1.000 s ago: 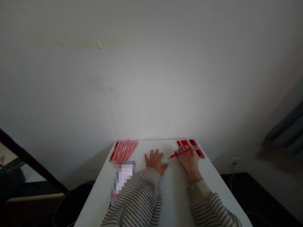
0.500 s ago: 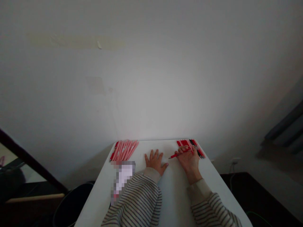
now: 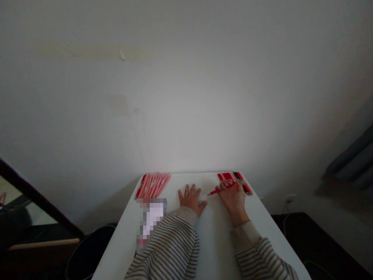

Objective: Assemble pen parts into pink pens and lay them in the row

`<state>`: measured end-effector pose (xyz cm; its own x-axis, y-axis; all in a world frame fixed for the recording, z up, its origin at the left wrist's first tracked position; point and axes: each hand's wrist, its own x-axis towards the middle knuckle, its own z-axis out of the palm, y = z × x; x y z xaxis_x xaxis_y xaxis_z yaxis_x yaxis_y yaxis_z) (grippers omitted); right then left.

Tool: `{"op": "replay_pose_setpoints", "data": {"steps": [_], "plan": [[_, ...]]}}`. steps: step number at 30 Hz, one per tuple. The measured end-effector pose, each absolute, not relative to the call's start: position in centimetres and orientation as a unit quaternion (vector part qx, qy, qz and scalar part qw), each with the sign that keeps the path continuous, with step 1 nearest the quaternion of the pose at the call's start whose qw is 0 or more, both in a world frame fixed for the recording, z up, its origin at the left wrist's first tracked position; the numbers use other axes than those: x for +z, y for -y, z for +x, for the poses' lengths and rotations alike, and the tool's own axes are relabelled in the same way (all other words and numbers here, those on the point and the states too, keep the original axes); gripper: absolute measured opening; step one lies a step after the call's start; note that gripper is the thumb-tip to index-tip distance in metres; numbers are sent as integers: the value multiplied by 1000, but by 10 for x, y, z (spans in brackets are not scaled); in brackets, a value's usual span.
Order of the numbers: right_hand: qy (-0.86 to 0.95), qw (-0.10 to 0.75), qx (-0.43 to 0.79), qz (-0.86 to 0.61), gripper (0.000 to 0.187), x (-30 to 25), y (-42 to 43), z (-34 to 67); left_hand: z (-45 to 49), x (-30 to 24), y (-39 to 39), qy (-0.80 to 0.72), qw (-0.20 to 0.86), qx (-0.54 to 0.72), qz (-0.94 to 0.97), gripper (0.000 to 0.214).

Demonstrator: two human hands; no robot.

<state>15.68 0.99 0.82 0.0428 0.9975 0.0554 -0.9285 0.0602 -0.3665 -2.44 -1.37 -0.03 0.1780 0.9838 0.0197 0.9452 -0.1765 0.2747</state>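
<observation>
My left hand [image 3: 190, 201] lies flat, palm down, on the white table [image 3: 215, 241], its fingers spread and holding nothing. To its right, my right hand [image 3: 234, 201] is turned palm up, with fingers curled around a red pen [image 3: 215, 191]. The pen's tip points left, toward my left hand. Just beyond my right hand lies a row of red and black pens [image 3: 241, 178], partly hidden by the fingers. At the far left corner is a pile of pink sticks that look like pens [image 3: 154, 186], with some red ones under its left edge.
A pixelated flat object [image 3: 153, 217] lies by my left sleeve. The table's far edge meets a grey wall [image 3: 186, 97]. A dark round bin [image 3: 90, 252] stands on the floor at left, below a dark slanted bar [image 3: 40, 200]. A wall socket [image 3: 290, 197] is at right.
</observation>
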Motion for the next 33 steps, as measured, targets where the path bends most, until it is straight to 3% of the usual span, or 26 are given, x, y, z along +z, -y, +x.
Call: {"op": "replay_pose_setpoints", "data": {"steps": [17, 23, 27, 33], "plan": [[212, 716, 646, -162, 30, 6, -12, 155, -24, -4, 12, -632, 97, 107, 761, 70], [228, 719, 624, -206, 13, 5, -12, 159, -24, 0, 13, -634, 114, 106, 757, 69], [256, 724, 593, -242, 36, 1, -14, 160, -23, 4, 13, -643, 123, 117, 747, 69], [304, 726, 548, -285, 47, -1, -12, 160, -22, 0, 9, -661, 105, 166, 724, 56]]}}
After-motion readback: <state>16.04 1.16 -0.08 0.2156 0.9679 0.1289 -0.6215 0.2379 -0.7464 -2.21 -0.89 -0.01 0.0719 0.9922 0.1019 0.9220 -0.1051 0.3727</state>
